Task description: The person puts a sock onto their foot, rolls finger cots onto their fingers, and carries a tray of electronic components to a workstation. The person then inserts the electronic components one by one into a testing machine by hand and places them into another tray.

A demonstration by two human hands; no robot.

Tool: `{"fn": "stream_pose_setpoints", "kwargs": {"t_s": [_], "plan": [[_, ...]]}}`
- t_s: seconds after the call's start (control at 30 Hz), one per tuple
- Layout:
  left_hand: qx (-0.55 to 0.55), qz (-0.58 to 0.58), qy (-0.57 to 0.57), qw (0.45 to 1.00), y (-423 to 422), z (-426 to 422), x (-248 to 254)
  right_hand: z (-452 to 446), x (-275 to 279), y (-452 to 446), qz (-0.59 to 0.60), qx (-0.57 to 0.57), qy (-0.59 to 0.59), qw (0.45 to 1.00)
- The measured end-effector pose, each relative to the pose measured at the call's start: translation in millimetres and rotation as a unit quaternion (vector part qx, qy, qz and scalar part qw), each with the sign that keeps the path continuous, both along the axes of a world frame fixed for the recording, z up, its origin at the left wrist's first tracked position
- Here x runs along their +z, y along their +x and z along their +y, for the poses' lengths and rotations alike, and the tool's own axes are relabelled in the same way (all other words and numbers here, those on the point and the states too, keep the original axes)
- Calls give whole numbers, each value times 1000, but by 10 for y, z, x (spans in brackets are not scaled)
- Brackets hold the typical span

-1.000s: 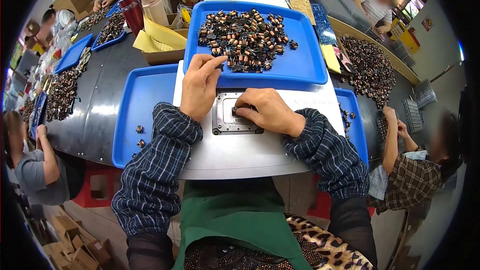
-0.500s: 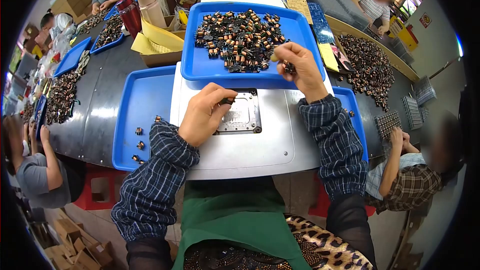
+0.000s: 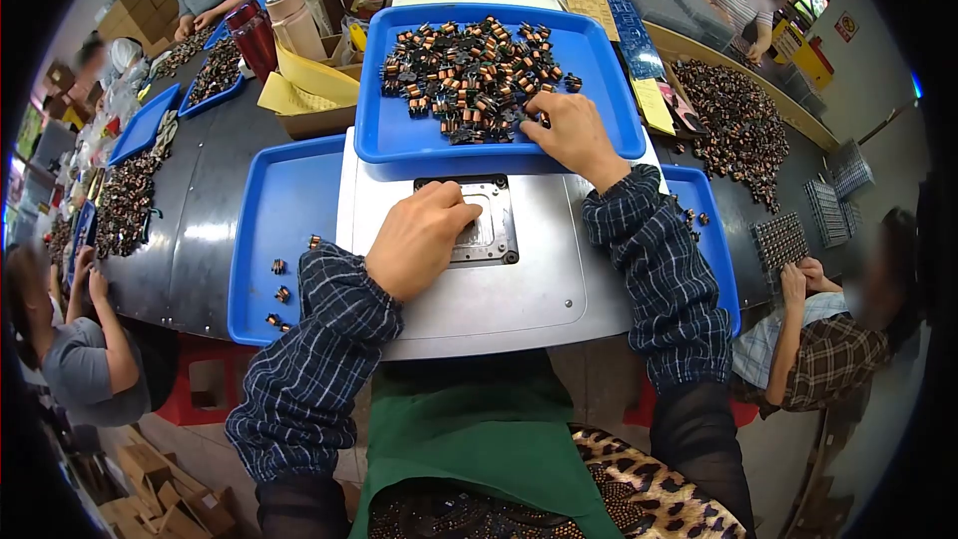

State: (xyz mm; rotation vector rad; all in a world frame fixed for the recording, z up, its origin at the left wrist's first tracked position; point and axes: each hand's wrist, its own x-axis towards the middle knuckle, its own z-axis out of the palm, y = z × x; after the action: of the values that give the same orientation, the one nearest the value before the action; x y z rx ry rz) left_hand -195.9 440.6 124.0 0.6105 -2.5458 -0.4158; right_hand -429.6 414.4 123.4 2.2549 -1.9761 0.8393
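Observation:
My left hand (image 3: 423, 238) is closed over the left part of the metal fixture plate (image 3: 494, 230), which is set in the silver work surface (image 3: 479, 314). Its fingertips point down and hide whatever they pinch. At the near right edge of the heap of small copper-wound parts (image 3: 474, 75), my right hand (image 3: 574, 135) has its fingers together, on something I cannot make out. The heap lies in a blue tray (image 3: 399, 145) behind the fixture.
Blue trays with a few loose parts lie at the left (image 3: 261, 240) and right (image 3: 711, 260). Bottles (image 3: 291, 20) and yellow paper (image 3: 304, 85) stand back left. A large parts pile (image 3: 733, 130) lies right. Co-workers sit on both sides.
My right hand moved from the fixture, rose over the tray's right side, and came down at the heap. My left hand left the tray's front edge and moved down onto the fixture.

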Motion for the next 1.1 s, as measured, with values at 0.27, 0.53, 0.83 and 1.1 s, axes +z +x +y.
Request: {"fn": "stream_pose_setpoints", "kwargs": {"t_s": [0.27, 0.53, 0.83, 1.1], "plan": [[-9, 15, 26, 1000, 4, -34, -35, 188, 178, 100, -304, 43, 10, 952], [146, 223, 98, 959, 490, -31, -19, 465, 27, 560, -199, 199, 136, 950], [341, 169, 75, 922, 1105, -252, -402, 507, 45, 636, -123, 210, 132, 961], [214, 214, -59, 951, 478, -640, -11, 487, 65, 638, -103, 217, 143, 960]]}}
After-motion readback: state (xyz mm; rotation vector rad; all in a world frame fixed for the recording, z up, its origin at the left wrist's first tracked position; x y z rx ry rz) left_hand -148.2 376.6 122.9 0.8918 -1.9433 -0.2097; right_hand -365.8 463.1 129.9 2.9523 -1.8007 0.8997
